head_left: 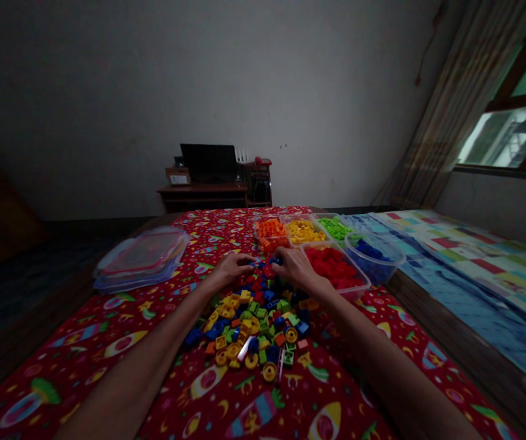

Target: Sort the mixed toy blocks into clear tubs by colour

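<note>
A mixed heap of toy building bricks (248, 321) in yellow, green, blue, red and orange lies on the red patterned cloth. At the heap's far edge, my left hand (234, 267) has its fingers curled inward, their tips beside small blue pieces; what they pinch is too small to make out. Across from it, my right hand (292, 266) is closed with a blue brick (275, 261) at its fingertips. Just past that hand stands a clear box of red bricks (331, 267), partly covered by the wrist.
Behind the right hand are boxes of orange bricks (272, 228), yellow bricks (305, 231) and green bricks (335, 228). A round tub (384, 266) holds blue bricks. Stacked plastic lids (141, 260) lie at left. A monitor (209, 162) stands on a desk by the wall.
</note>
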A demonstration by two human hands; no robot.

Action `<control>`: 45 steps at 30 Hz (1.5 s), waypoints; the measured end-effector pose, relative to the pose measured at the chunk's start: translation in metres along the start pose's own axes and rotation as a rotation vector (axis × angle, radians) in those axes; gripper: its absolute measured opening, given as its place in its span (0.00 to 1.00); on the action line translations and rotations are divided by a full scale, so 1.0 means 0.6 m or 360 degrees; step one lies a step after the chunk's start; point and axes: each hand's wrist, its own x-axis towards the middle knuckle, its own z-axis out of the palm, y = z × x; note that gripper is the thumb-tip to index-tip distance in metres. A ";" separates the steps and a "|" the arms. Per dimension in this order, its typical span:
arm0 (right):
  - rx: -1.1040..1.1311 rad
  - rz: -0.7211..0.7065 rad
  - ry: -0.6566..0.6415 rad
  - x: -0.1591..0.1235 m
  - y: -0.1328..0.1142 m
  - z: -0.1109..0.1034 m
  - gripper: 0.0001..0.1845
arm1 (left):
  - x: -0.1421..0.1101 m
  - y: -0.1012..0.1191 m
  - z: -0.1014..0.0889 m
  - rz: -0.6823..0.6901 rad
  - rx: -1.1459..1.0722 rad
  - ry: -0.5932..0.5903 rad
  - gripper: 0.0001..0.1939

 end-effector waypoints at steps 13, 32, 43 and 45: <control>0.0399 -0.0338 -0.0004 -0.018 -0.025 0.005 0.23 | -0.037 0.084 0.001 -0.0239 -0.0697 -0.0200 0.44; -0.0279 0.0485 0.0839 -0.033 0.156 -0.187 0.16 | -0.040 0.113 -0.013 -0.0172 -0.0363 -0.0017 0.21; -0.0405 0.0703 0.0960 -0.059 0.197 -0.228 0.16 | -0.037 0.092 -0.012 -0.0208 -0.0148 0.0025 0.21; -0.0313 0.0553 0.0960 -0.046 0.164 -0.225 0.15 | -0.033 0.079 -0.012 -0.0156 -0.0048 0.0052 0.23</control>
